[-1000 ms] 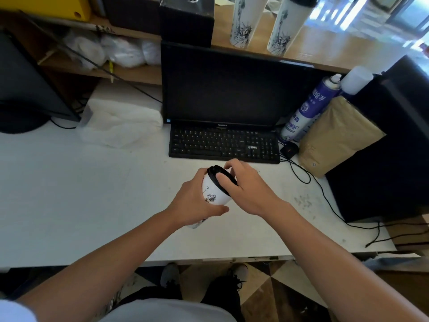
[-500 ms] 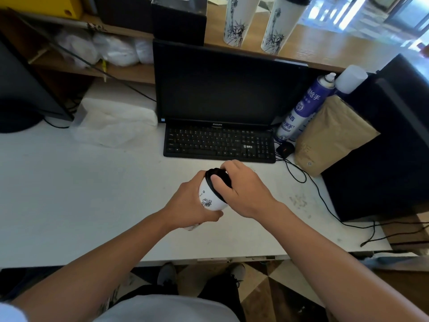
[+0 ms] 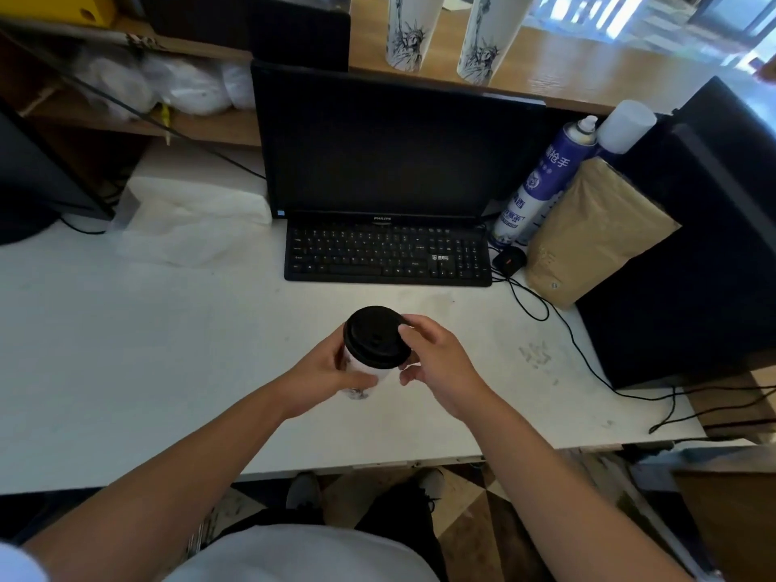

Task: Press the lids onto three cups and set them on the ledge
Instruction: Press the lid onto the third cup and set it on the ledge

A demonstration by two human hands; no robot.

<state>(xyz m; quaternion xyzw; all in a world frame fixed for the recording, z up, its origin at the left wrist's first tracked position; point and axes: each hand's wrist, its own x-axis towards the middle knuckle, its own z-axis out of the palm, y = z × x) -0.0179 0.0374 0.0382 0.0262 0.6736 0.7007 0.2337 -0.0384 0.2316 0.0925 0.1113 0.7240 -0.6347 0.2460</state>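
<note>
I hold a white paper cup (image 3: 379,374) with a printed drawing above the white desk (image 3: 147,350), just in front of the keyboard. A black lid (image 3: 375,336) sits on its top, facing me. My left hand (image 3: 323,371) wraps around the cup's wall from the left. My right hand (image 3: 436,367) is at the cup's right side, index fingertip on the lid's rim and thumb against the wall below it. Two tall white cups (image 3: 409,31) (image 3: 483,39) with the same drawing stand on the wooden ledge (image 3: 567,73) behind the monitor; their tops are cut off by the frame.
A black monitor (image 3: 390,149) and keyboard (image 3: 386,254) stand behind the cup. To the right are a blue spray can (image 3: 541,182), a brown paper bag (image 3: 588,233), a large black box (image 3: 693,245) and trailing cables (image 3: 588,363). Crumpled white paper (image 3: 193,220) lies at the left.
My right hand has slid off the top of the lid to the cup's right side, uncovering the lid. The cup has turned more upright in my left hand.
</note>
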